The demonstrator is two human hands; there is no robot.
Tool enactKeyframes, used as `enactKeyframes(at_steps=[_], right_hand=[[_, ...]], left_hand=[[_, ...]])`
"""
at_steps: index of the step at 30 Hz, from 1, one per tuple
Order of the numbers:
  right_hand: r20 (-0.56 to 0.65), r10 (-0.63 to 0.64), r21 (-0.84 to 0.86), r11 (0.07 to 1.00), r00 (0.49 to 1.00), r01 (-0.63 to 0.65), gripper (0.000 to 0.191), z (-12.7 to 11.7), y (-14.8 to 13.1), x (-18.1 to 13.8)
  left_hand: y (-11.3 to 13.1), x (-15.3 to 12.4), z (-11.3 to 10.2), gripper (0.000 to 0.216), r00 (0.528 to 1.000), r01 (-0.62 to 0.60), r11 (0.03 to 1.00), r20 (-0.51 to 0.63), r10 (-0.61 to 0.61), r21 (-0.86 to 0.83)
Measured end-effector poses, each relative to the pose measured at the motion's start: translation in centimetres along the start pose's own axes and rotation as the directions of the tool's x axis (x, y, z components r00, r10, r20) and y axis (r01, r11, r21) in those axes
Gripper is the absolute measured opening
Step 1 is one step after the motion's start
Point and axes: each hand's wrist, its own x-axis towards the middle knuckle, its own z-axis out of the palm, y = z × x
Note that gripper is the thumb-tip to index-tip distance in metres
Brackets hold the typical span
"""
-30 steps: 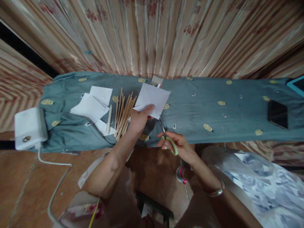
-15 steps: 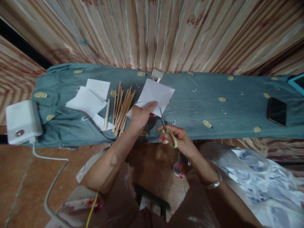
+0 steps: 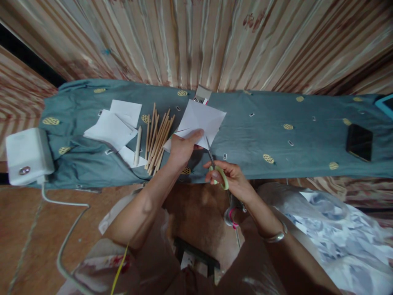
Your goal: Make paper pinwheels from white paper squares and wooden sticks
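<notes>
A square sheet of white paper (image 3: 204, 116) is pinched in my left hand (image 3: 183, 146), thumb on top and fingers underneath. Diagonal creases cross the sheet, and a slit shows near its left side. My right hand (image 3: 229, 174) grips scissors (image 3: 221, 177) with pale green handles. Their blades point up and left, at the paper's lower edge close to my left thumb. Just left of my left hand lies a bundle of thin wooden sticks (image 3: 159, 141). Beyond the paper, a small open box (image 3: 202, 94) is partly covered by it.
White paper sheets (image 3: 112, 129) and a thick pale stick (image 3: 138, 145) lie left of the sticks. A white device (image 3: 29, 157) with a cable (image 3: 66, 241) stands at the far left. A black phone (image 3: 359, 142) rests on the green cloth (image 3: 245, 139) at right. Curtains (image 3: 184, 41) hang behind.
The camera view has shifted very slightly. Both hands, the paper and the scissors keep nearly the same positions.
</notes>
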Motion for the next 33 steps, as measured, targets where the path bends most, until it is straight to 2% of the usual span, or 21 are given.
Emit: enactKeyframes(at_steps=[20,27,33], right_hand=[[-0.047,-0.031,0.040,0.999,0.998,0.033,0.044,0.22,0.37,0.16],[-0.068,0.004,0.054,0.999,0.998,0.000,0.042,0.26,0.52,0.17],[-0.055,0.014,0.072,0.997,0.998,-0.010,0.041,0.15,0.34,0.23]], left_hand=[[0.01,-0.07,0.02,0.030,1.000,-0.005,1.000,-0.004,0.005,-0.011],[0.05,-0.08,-0.02,0.031,1.000,0.006,1.000,0.000,-0.006,-0.005],[0.63,-0.31,-0.09,0.030,0.996,0.031,0.999,0.079,-0.028,-0.033]])
